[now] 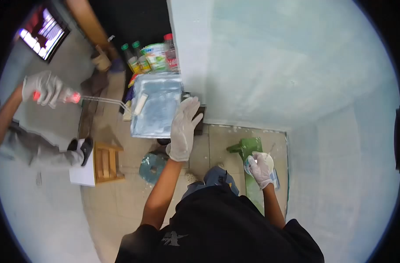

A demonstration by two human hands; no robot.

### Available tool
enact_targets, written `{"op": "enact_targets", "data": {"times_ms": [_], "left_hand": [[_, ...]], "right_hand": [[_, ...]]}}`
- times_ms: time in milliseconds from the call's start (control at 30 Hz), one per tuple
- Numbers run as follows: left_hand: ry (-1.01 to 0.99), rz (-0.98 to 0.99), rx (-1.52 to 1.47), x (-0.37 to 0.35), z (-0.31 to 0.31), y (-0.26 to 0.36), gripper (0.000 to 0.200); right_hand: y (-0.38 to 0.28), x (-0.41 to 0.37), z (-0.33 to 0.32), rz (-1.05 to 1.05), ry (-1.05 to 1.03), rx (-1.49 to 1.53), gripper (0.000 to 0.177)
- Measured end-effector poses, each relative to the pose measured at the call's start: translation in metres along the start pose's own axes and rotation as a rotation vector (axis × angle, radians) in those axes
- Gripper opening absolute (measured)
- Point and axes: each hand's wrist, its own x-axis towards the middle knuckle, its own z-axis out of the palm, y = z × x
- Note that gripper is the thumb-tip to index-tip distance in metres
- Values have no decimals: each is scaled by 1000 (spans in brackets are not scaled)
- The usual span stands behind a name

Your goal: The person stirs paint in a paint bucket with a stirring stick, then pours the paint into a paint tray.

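Observation:
My left hand point(183, 129), in a white glove, is open with its fingers stretched out along the right edge of a paint tray point(158, 127). The tray is smeared with pale blue paint. Lower right, my gloved right hand point(260, 172) has its fingers closed at the rim of a small white tub point(265, 161) over a green bench point(252, 197). Part of the tub is hidden by this hand. A co-worker's gloved hand point(49, 89) at the left grips a red-handled paint roller, whose white roller head point(140, 104) is over the tray.
Several bottles point(170, 52) and a packet point(155, 56) stand behind the tray. The co-worker's foot point(84, 151) is on a white-topped wooden stool point(105, 163). A round blue stool point(152, 168) stands on the tiled floor. Pale blue walls point(296, 65) rise at the right.

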Motion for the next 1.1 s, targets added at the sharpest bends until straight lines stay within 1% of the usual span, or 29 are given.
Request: {"op": "enact_targets", "data": {"times_ms": [33, 67, 133, 167, 200, 267, 300, 333, 367, 400, 433, 467, 500, 533, 567, 600, 633, 667, 733, 767, 800, 833, 867, 900, 933, 967, 1000, 1067, 1100], "left_hand": [[-90, -11, 75, 8, 9, -2, 59], [-136, -45, 81, 14, 11, -6, 59], [-229, -267, -4, 21, 4, -31, 52], [-196, -387, 6, 36, 8, -68, 44], [-234, -431, 20, 29, -5, -97, 44], [-136, -700, 254, 14, -34, -176, 39], [-109, -794, 358, 3, -54, -216, 38], [-73, -891, 467, -11, -71, -252, 37], [-82, -948, 473, -32, -87, -277, 37], [-47, -1047, 623, -48, -86, -328, 39], [-10, -1131, 788, -71, -86, -359, 41], [-2, -1162, 786, -90, -96, -374, 41], [-16, -1211, 802, -110, -95, -394, 46], [-28, -1264, 816, -130, -101, -404, 51], [-15, -1291, 781, -141, -101, -414, 59], [11, -1302, 777, -149, -103, -441, 59], [19, -1274, 843, -160, -109, -489, 63], [1, -1233, 886, -178, -119, -506, 67], [118, -1222, 784, -170, -65, -509, 75], [151, -1236, 786, -165, -53, -516, 75], [139, -1192, 810, -159, -44, -527, 71], [124, -1147, 833, -157, -41, -537, 67], [156, -1153, 841, -162, -46, -554, 67], [205, -1134, 816, -164, -55, -564, 62], [245, -1104, 792, -165, -62, -572, 58], [371, -1133, 784, -155, -37, -564, 49], [379, -1122, 780, -159, -45, -571, 49], [354, -1015, 699, -164, -63, -584, 44], [358, -1006, 695, -164, -66, -588, 44]], "right_hand": [[26, -18, 1, 52, 59, -7, 49], [49, -35, 9, 85, 99, 17, 49], [105, -69, 30, 436, 72, 36, 51], [157, -62, 33, 360, 168, 62, 51], [177, -77, 40, 400, 201, 91, 51], [214, -101, 33, 496, 198, 22, 54], [179, -111, 11, 547, 259, -21, 54], [202, -119, 18, 586, 283, 1, 51], [169, -123, -2, 700, 242, 75, 47], [166, -101, -43, 807, 174, 139, 44], [205, -99, -49, 844, 137, 143, 44], [232, -101, -34, 775, 164, 93, 43], [254, -95, -36, 693, 181, 46, 43], [269, -92, -35, 710, 153, 40, 43], [272, -75, -40, 687, 154, 54, 43], [287, -47, -46, 649, 165, 69, 44], [346, -11, -41, 556, 222, 105, 41], [374, 4, -26, 453, 305, 122, 39], [381, 60, -48, 400, 134, -23, 42], [396, 81, -46, 339, 78, 43, 45], [412, 103, -45, 273, 24, 109, 49], [419, 121, -43, 176, 44, 68, 53], [430, 137, -37, 79, 63, 39, 57], [431, 150, -27, 74, 45, 40, 57], [431, 165, -18, 51, 12, 103, 60], [429, 176, -11, 26, -21, 167, 64], [422, 185, -9, 14, -27, 166, 64], [405, 202, -11, 61, -138, 214, 64], [396, 205, -14, 95, -130, 233, 54]]}}
